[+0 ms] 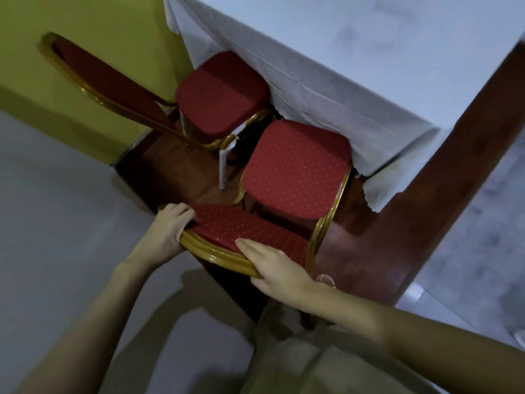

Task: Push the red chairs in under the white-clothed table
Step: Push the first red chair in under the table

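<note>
A red dotted chair (295,169) with a gold frame stands right below me, its seat front at the hanging edge of the white tablecloth (326,92). My left hand (167,231) grips the left end of its backrest top. Over the right part of that gold rail my right hand (272,265) is closed, fingers on the red padding. A second red chair (221,92) stands to the left, its seat partly under the cloth and its backrest (105,81) leaning out toward the wall.
A yellow-green wall (85,52) lies to the left. The chairs stand on a dark red-brown floor strip (397,223), with grey floor (56,209) on either side. My beige trousers (298,359) fill the bottom.
</note>
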